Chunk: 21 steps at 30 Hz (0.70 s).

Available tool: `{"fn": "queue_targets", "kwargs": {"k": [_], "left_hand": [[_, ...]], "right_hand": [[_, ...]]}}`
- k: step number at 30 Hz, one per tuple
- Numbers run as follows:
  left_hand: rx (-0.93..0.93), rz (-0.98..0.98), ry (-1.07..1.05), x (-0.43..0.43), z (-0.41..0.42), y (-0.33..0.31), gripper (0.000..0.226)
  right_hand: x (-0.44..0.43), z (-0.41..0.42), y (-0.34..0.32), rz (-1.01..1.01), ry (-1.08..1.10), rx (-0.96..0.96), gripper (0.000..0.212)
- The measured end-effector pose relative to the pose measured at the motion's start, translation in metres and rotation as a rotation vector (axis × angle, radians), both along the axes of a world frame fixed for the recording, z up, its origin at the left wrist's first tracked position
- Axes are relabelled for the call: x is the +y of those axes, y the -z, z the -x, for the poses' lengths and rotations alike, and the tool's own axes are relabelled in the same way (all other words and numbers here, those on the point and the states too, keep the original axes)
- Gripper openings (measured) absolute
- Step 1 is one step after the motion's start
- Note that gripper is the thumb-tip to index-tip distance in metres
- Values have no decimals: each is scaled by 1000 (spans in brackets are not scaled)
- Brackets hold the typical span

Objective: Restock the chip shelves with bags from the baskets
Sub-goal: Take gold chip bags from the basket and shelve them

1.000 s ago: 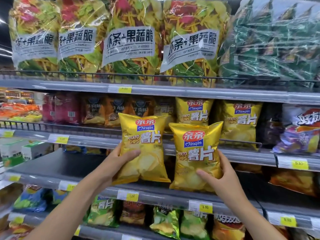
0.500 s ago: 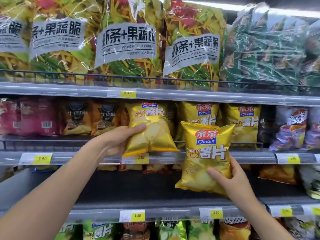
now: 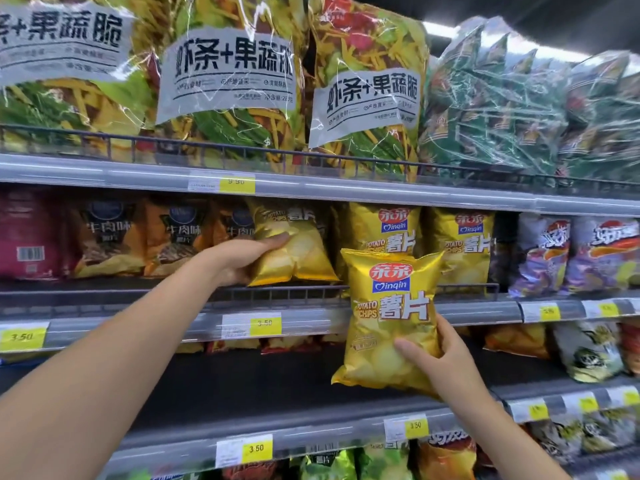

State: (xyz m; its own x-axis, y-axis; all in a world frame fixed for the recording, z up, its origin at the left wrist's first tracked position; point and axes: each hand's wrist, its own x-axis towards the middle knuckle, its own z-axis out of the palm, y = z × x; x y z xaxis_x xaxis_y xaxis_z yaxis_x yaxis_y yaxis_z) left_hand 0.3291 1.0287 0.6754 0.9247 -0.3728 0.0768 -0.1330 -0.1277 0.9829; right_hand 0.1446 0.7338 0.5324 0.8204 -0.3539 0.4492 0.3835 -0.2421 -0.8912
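We read most on the front gold bag (image 3: 394,306) at lower centre: the red logo 亲亲, "Qinqin" on blue, "POTATO CHIPS" and 薯片. The same print stands on two shelved gold bags (image 3: 388,233) behind it; the left gold bag (image 3: 298,244) shows only "POTATO CHIPS" and 薯片. Across the top, the big clear bags (image 3: 228,71) carry 虾条+果蔬脆 on grey labels. At middle left the brown bags (image 3: 107,233) say 牛肉味. The yellow price tag (image 3: 237,182) at upper centre reads 9.90, though blurred; the lower price tags (image 3: 265,322) read 3.50.
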Motion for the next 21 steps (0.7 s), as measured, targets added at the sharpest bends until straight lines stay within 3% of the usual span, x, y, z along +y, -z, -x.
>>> {"fn": "queue_targets", "kwargs": {"k": [3, 4, 8, 13, 21], "left_hand": [[-49, -179, -50, -4, -28, 8, 136], [-72, -248, -62, -5, -30, 9, 139], [-148, -376, -107, -9, -31, 9, 109], [-173, -381, -84, -5, -39, 6, 116], [-228, -450, -106, -32, -47, 6, 74]], "right_hand": [[1, -1, 2, -7, 1, -1, 63], [1, -2, 2, -8, 0, 0, 65], [-1, -4, 4, -4, 1, 10, 73], [-3, -7, 5, -12, -3, 16, 71], [-7, -8, 5, -24, -20, 17, 75]]}}
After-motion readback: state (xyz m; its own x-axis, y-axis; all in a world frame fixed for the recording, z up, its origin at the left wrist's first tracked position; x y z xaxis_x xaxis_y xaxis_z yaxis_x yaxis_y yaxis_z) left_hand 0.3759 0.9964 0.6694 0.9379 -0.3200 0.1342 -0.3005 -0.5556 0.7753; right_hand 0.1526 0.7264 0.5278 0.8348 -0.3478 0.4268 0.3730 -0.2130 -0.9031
